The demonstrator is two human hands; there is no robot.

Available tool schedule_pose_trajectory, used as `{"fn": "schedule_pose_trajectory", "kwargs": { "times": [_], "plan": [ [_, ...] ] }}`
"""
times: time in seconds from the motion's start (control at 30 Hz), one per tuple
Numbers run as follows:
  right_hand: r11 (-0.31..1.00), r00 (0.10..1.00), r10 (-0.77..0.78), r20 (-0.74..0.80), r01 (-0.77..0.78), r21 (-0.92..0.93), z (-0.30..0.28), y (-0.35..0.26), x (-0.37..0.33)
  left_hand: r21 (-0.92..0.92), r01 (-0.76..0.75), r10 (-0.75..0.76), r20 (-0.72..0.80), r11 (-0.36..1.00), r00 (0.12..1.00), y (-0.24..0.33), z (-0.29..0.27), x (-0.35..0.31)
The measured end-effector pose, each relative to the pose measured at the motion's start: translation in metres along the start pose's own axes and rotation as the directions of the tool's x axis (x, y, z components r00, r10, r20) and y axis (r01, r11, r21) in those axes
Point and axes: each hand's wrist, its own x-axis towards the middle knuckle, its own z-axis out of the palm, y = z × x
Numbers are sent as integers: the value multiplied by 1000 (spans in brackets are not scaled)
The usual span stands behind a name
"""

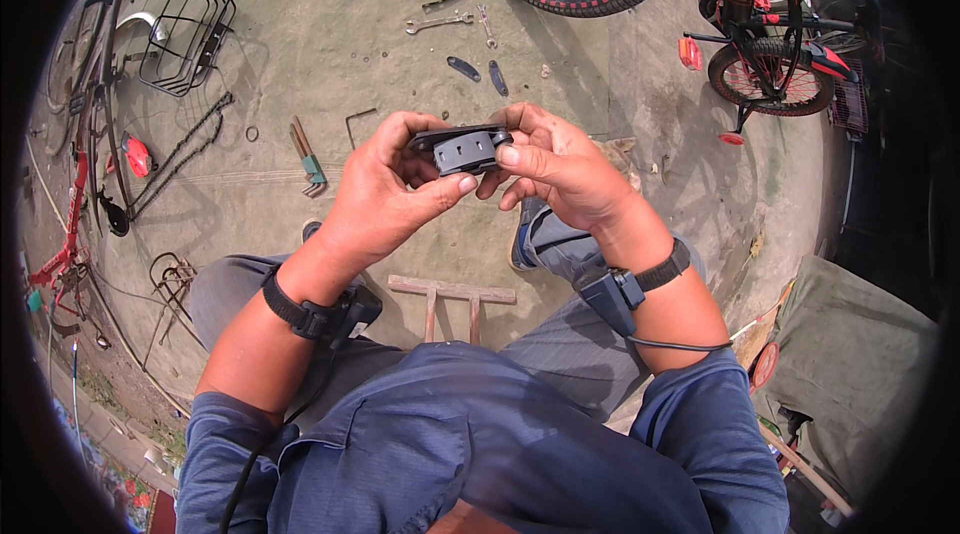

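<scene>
Blue shirt (400, 444) nearest, both hands (392, 179) (568, 166) pinch a black part (462, 152)

The part (464, 152) is black, the tyre (592, 4) red-checked.

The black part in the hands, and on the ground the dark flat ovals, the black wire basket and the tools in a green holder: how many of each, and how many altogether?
Black part in the hands: 1
Dark flat ovals: 2
Black wire basket: 1
Tool bundle with green holder: 1
Total: 5
</scene>
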Motion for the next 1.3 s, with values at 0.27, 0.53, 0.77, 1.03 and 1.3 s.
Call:
{"fn": "schedule_pose_trajectory", "kwargs": {
  "times": [0.27, 0.53, 0.77, 1.03, 1.3],
  "plan": [
    [1000, 996, 26, -85, -26, -1, 0, 5, 4, -75, -68, 69, 13, 995, 998, -2, 1, -1],
    [1000, 998, 4, -59, -2, 29, 5, 1, 0, -247, -28, 36, 28, 969, 999, -3, -1, 1],
    [999, 998, -2, -67, 5, 43, 6, 1, -1, -252, -113, 115, -5, 961, 993, -5, 1, 2],
    [998, 999, 9, -31, -11, -65, 10, 0, -4, -270, -48, 67, 59, 961, 996, -4, 1, 0],
    [990, 997, -73, -5, 72, -120, 10, 3, -3, -226, -95, 103, 25, 970, 994, -10, 2, 1]
  ]
}}
